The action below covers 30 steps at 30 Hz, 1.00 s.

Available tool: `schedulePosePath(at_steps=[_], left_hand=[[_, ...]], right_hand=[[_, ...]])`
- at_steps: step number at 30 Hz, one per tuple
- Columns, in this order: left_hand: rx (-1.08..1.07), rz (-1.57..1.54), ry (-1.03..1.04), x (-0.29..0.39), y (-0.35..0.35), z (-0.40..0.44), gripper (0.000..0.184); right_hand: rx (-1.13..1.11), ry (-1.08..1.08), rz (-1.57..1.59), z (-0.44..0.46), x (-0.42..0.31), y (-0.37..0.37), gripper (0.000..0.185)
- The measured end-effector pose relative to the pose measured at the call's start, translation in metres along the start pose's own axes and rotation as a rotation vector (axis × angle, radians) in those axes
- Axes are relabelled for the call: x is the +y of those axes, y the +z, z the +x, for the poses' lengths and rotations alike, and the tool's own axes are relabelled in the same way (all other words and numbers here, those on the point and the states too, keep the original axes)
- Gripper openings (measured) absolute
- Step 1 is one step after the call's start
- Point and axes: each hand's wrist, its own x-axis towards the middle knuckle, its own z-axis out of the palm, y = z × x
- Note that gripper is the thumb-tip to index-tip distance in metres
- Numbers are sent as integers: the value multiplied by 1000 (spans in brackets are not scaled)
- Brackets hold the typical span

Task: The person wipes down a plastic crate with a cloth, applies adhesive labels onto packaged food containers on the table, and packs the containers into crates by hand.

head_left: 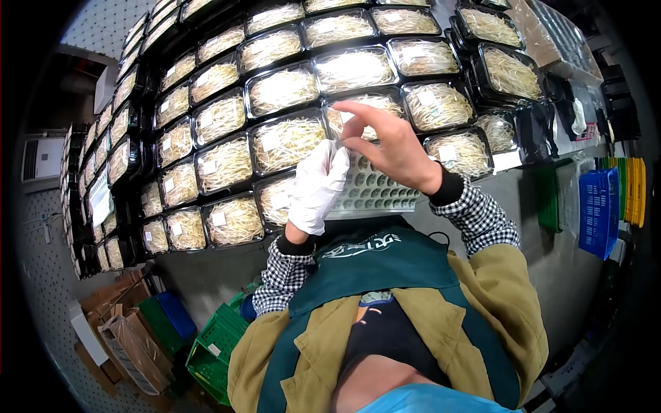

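Observation:
My left hand (319, 184), in a white glove, is raised over the near edge of the packed trays with its fingers pressed together. Whatever they hold, if anything, is too small to make out. My right hand (391, 143) is bare; its index finger stretches out, while the thumb and another finger come together beside the gloved fingertips. Under and between both hands is a pale sheet with rows of round marks (379, 187), partly hidden. Around it stand black trays of bean sprouts under clear film, such as one tray (289, 142) bearing a small white label.
Stacked sprout trays (224, 165) fill the left and far side; more stacks (509, 72) rise at the right. A wrapped carton (558, 41) stands at the far right. Blue crates (597, 213) and yellow crates (635, 193) are right; a green crate (219, 347) and cardboard (134, 351) lie lower left.

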Motion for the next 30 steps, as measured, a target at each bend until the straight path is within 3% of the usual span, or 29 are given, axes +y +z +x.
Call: schedulePosePath(at_steps=[4,5,7,8,9,11,13,14,19,21,24,27,30], left_hand=[[-144,-217,-172,-15,-6,2,18],[-81,-158,-175,-22,-3,2,18],[-73,-398,-70,-28,-6,4,18],[-65,-236,-130,-31,-8,7,19],[-61,-263,-133,-34,-13,6,18],[0,-338,-45,-34,-18,4,15],[4,-427,-166,-22,-29,-1,17],[16,-418,-169,-22,-33,-2,17],[101,-403,-230,-29,-43,-5,16],[140,-415,-260,-30,-45,-8,16],[209,-437,-241,-34,-49,-12,18],[258,-409,-234,-38,-51,-19,17],[280,-453,-254,-42,-57,-22,17]], right_hand=[[173,-326,-356,-3,21,21,37],[187,-332,-291,-8,23,28,36],[135,-324,-153,-6,0,13,32],[205,-271,-49,-3,13,5,30],[323,-151,-166,4,30,-8,27],[436,269,140,26,99,-51,43],[485,384,-168,31,182,-79,54],[517,473,-161,32,201,-81,57],[525,195,-406,31,248,-72,57],[425,219,-592,30,245,-75,54],[430,77,-945,36,247,-85,50],[439,276,-858,48,260,-107,52],[565,400,-445,88,267,-95,53]])
